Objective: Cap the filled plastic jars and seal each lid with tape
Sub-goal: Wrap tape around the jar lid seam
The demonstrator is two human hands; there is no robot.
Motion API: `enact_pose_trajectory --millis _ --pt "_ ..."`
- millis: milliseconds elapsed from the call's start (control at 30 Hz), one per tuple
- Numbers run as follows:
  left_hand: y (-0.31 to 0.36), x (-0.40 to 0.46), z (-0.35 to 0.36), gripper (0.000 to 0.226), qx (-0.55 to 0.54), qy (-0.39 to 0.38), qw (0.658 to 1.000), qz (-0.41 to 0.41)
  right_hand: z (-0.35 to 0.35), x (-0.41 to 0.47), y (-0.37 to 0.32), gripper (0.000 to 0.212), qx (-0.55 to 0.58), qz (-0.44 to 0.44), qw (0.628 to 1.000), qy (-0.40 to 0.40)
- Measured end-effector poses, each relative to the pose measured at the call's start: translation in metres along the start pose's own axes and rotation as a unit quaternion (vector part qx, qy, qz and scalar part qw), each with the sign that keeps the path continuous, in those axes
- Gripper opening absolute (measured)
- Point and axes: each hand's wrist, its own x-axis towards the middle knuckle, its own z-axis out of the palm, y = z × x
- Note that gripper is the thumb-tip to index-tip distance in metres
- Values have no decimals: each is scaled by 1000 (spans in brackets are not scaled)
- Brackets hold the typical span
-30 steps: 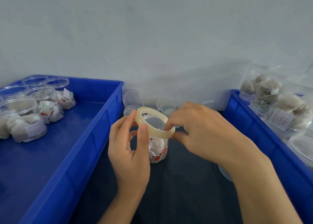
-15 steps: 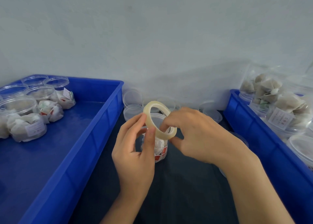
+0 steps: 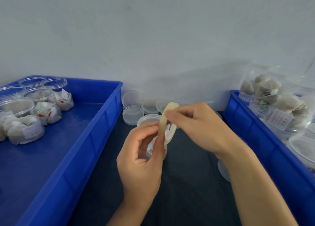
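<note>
A pale clear tape roll [image 3: 164,121] is held upright between both hands above the dark table. My left hand [image 3: 141,161] pinches its lower edge with thumb and fingers. My right hand [image 3: 196,125] pinches the roll's upper part with curled fingertips. Right behind the roll stands a capped clear jar [image 3: 150,121] with packets inside, partly hidden by my hands. Several loose clear lids [image 3: 133,113] lie near the wall.
A blue bin [image 3: 95,140] on the left holds several capped jars [image 3: 23,123] of tea packets. A second blue bin [image 3: 265,145] on the right holds filled jars [image 3: 286,121] and a bag of packets. A grey wall closes the back.
The tape roll has turned from lying nearly flat to standing on edge. Both hands have shifted slightly right and up, and my right fingers have moved to the roll's top.
</note>
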Motion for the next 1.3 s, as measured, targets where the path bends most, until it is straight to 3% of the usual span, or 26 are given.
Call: enact_pose_trajectory --millis 133,267,433,600,767,1033,1300 --pt "2 -5 4 38 -3 -19 1000 -13 -2 1 -5 36 116 53 991 30" --pt "8 -7 6 27 -53 -10 998 -35 -5 -4 -7 34 101 13 995 -15" --pt "9 1 2 39 -64 14 997 -50 -11 -15 -18 3 87 -57 991 -84" --pt "11 6 -2 71 -131 6 987 -92 -11 -22 -25 14 -5 -111 987 -114" --pt "11 8 -2 52 -139 5 985 -100 -10 -26 -27 14 -63 -116 984 -121" --pt "7 8 -3 64 -83 12 991 -100 -13 -23 -24 21 -166 -102 977 -89" --pt "1 3 -5 76 -16 31 994 -104 -10 -19 -20 22 -144 -87 980 -103"
